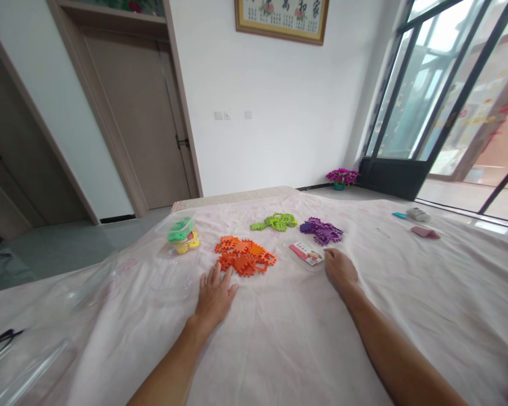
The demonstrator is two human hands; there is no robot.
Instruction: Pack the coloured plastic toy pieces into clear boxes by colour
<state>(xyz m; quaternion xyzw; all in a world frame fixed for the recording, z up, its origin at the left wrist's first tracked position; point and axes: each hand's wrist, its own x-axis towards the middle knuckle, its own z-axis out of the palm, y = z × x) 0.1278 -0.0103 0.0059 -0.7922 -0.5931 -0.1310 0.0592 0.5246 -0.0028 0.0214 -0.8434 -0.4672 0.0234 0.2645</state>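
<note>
My left hand (215,294) lies open with its fingers spread, just in front of a pile of orange foam puzzle pieces (243,256). At the right, my right hand (340,268) is closed on the edge of a clear plastic lid (316,265), which carries a red and white label (306,253). Beyond the lid is a heap of purple puzzle pieces (322,230). Lime green puzzle pieces (279,221) sit further back, between the orange and purple heaps.
A clear container with green pieces (180,228) and yellow pieces (187,242) stands at left, near an empty clear tray (171,279). Glasses (2,339) lie at far left. A pink cloth (425,232), a white pack (417,214) and a blue item (400,215) rest at far right.
</note>
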